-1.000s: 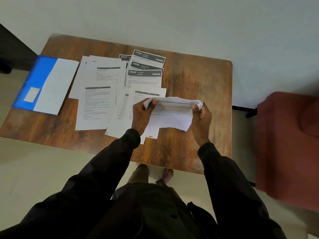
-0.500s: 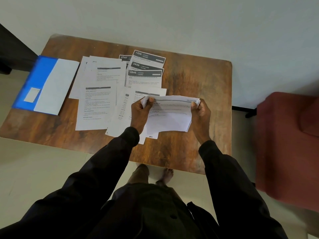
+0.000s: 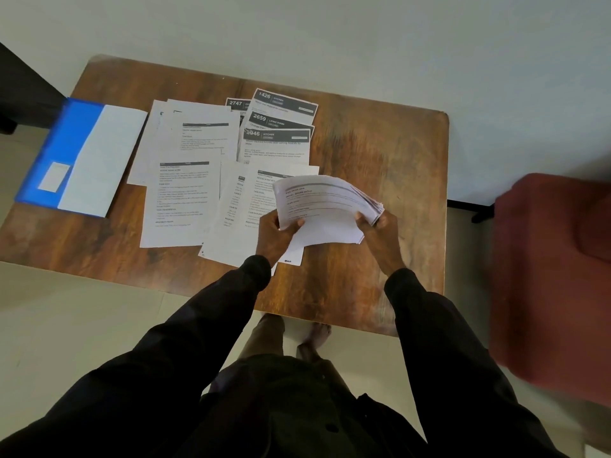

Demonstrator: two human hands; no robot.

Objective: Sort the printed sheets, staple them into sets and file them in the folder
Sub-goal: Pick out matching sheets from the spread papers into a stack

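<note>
Both hands hold a stack of printed sheets (image 3: pixel 325 209) above the wooden table (image 3: pixel 380 153): left hand (image 3: pixel 276 234) pinches its near-left edge, right hand (image 3: pixel 380 229) grips the fanned right edge. Light, floppy, slippery paper; best held at 2 opposite edges.

Worktop (image 3: pixel 380 160) — brown wood with strong grain and rounded far corners, its far edge near a pale wall (image 3: pixel 330 34).
Seat (image 3: pixel 555 276) — red upholstery, blurred, just beside the worktop's right edge.
Dark furniture (image 3: pixel 23 94) — upper left corner, only partly in view.
Floor (image 3: pixel 66 319) — pale, plain.
</note>
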